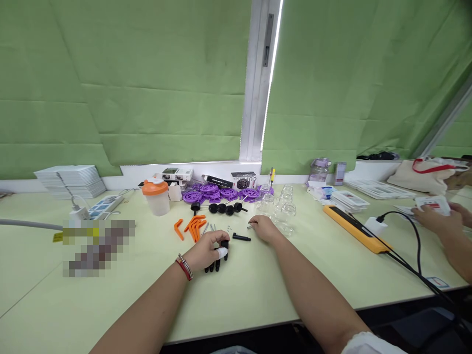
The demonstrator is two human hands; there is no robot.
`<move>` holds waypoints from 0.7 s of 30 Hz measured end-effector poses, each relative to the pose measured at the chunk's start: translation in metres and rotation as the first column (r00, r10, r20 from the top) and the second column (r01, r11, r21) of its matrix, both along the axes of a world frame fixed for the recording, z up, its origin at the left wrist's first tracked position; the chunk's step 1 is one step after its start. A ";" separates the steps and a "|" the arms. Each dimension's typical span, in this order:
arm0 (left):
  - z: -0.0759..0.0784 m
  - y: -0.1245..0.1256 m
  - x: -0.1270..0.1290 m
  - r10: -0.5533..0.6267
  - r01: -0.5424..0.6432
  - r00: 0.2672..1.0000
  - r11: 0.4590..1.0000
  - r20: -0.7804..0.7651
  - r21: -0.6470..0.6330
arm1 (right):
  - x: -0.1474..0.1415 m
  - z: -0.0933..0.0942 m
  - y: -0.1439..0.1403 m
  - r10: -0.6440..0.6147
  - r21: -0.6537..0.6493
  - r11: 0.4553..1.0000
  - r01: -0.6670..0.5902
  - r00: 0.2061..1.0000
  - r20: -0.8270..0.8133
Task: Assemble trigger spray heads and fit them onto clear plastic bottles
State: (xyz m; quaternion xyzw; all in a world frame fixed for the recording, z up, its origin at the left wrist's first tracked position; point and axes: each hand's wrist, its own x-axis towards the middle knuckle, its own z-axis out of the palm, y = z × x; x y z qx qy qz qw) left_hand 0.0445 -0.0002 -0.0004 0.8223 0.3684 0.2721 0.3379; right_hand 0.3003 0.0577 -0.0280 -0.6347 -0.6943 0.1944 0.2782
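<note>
- The black part is in the left hand, upright above the table; thumb and fingers are closed around it.
- A white wrap covers that thumb.
- More black rods lie just below the same hand.
- The right hand has its fingertips drawn together at a small spring; whether they grip it or only touch it cannot be told.
- Between the hands lies one black tube, with tiny pieces just behind it.
- Orange brackets lie beyond the left hand, black knobs farther back.
- Clear cups stand beyond the right hand.
- Purple discs are heaped near the wall.
- A shaker with an orange lid stands left of them.
- Far right, a co-worker's hand holds a white card.
</note>
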 end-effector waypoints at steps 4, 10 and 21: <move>0.004 -0.001 0.000 -0.007 0.007 1.000 1.000 -0.003 -0.001 | -0.002 -0.002 0.001 -0.023 0.001 1.000 0.023 0.999 -0.039; 0.003 -0.002 0.000 0.004 -0.004 1.000 1.000 -0.013 -0.012 | -0.002 -0.001 0.001 -0.048 -0.012 0.999 0.047 0.995 -0.088; -0.001 0.000 -0.001 0.035 -0.035 0.999 0.999 -0.013 -0.017 | -0.009 0.006 -0.003 -0.018 -0.063 0.998 0.000 0.958 -0.288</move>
